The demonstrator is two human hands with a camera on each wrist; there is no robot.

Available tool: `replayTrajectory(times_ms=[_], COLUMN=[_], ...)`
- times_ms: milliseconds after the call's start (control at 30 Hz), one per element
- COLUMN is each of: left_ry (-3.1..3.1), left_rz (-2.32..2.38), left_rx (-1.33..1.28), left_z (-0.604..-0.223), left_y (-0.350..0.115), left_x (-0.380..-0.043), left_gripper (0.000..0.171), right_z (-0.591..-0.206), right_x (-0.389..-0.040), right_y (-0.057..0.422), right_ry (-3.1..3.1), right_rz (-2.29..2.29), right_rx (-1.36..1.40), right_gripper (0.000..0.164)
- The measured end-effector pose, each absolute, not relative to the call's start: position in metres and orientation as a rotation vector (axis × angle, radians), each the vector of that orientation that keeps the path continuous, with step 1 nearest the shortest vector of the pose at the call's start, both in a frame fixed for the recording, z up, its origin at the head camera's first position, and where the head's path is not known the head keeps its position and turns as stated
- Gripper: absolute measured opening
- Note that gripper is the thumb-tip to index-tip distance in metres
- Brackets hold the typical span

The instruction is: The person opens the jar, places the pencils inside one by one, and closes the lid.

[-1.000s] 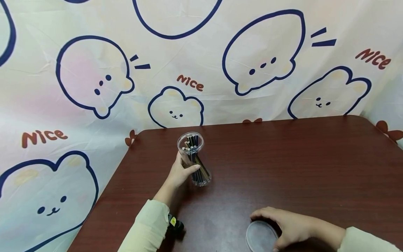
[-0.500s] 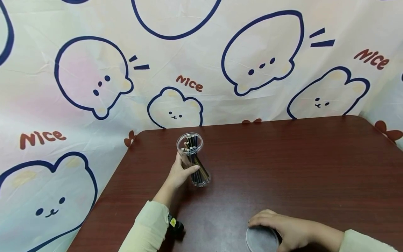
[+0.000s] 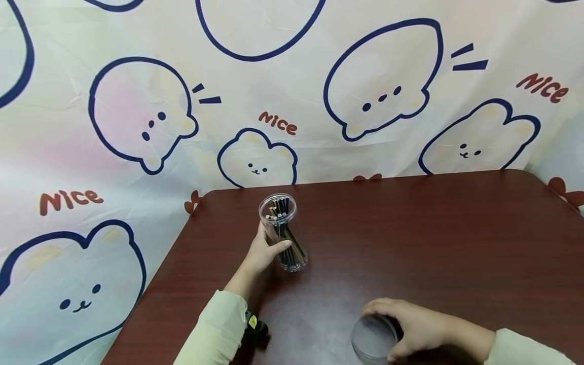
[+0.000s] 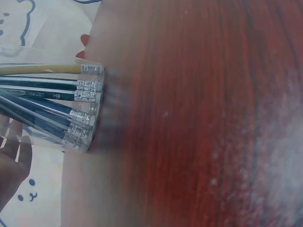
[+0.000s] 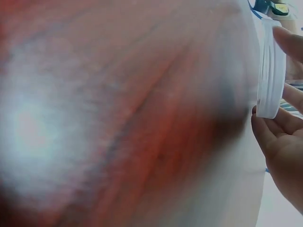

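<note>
In the head view, my left hand (image 3: 261,254) grips a clear plastic jar (image 3: 302,259) around its side. The jar has no lid on and stands on the table, leaning a little in the picture. Several pencils (image 3: 278,212) are inside, dark ones and a yellowish one. Their metal ferrules (image 4: 86,95) sit against the jar's base in the left wrist view. Nearer to me, my right hand (image 3: 422,324) holds a round clear lid (image 3: 373,338) by its edge. The right wrist view shows the lid (image 5: 271,71) between thumb and fingers, just off the table surface.
A dark reddish-brown wooden table (image 3: 433,238) spreads under both hands. Behind and left of it hangs a pale backdrop (image 3: 310,152) with cartoon bears. A black device (image 3: 257,324) with a yellow mark sits at the left wrist.
The lid in my right hand has shifted slightly left and tilted, so more of its side wall shows. My left hand and the jar stay in place; the head view has swayed slightly.
</note>
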State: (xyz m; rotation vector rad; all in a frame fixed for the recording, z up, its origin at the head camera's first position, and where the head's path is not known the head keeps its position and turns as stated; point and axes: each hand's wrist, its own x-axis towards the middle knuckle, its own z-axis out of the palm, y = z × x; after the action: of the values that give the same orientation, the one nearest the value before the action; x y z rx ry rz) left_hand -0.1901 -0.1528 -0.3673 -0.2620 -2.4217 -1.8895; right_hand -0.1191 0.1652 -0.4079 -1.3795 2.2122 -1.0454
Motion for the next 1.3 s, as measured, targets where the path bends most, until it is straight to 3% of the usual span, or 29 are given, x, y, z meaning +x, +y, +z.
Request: replayTrajectory(times_ms=[433,667,1300], left_ry=[-2.457,-2.437,-2.414], left_rz=[-1.868,-1.860,-1.924], left_rx=[-0.235,-0.263,-0.281], left_z=[-0.368,-0.393,-0.391], left_y=[-0.156,-0.164,-0.164], left_x=[-0.189,-0.204,-0.203], left_gripper=[0.073,0.076,0.076], right_z=[-0.391,-0.378,-0.329], right_x=[-0.136,-0.148,-0.189], right_y=[0.147,0.138,0.102], right_ry=[2.378,2.374,2.337], right_rz=[-1.189,-1.287,-1.517], right_rx=[-1.430,-1.419,-1.179], right_gripper=[0.052,0.053,0.056])
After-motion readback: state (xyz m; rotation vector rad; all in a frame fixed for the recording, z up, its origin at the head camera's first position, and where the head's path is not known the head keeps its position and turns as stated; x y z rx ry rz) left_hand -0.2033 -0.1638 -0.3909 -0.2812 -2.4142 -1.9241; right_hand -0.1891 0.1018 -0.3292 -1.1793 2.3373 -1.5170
